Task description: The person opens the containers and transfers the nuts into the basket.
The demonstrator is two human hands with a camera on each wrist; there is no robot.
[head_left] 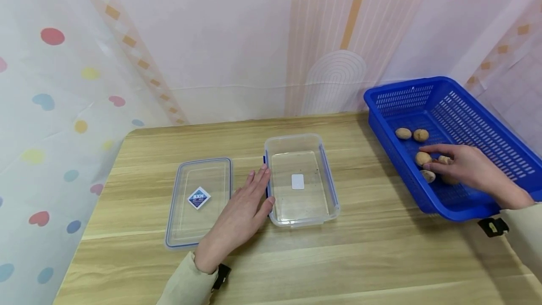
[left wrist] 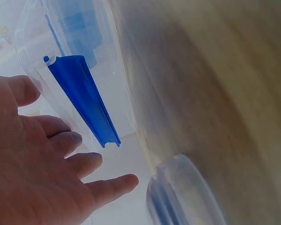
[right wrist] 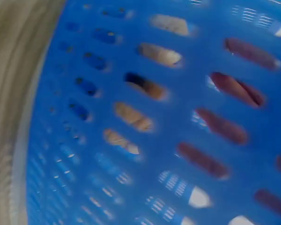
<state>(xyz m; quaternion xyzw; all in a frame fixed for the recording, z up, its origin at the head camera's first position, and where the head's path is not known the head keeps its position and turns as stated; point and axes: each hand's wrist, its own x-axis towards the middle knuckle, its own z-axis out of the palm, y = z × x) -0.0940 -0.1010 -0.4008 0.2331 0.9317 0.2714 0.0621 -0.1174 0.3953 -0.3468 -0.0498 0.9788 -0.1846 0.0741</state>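
Note:
My right hand (head_left: 467, 166) reaches into a blue plastic basket (head_left: 395, 159), thumb and index finger pinching a walnut (head_left: 423, 158). Several more walnuts lie around it, one (head_left: 403, 133) toward the back; some are partly hidden under the hand. In the right wrist view, the basket's slotted wall (right wrist: 154, 117) covers most of the hand and walnuts. My left hand (head_left: 243, 211) has its fingers extended against the left side of a clear plastic food container (head_left: 302, 211), by its blue side latch (left wrist: 82, 98). A white label shows on the container's bottom.
Left of the container lies its clear lid (head_left: 182, 220) with a blue seal and a BXH sticker (head_left: 198, 197), partly behind my left hand. Everything rests on a wood-grain table (head_left: 338, 267). A patterned cloth wall (head_left: 237, 51) borders the table's back and left side.

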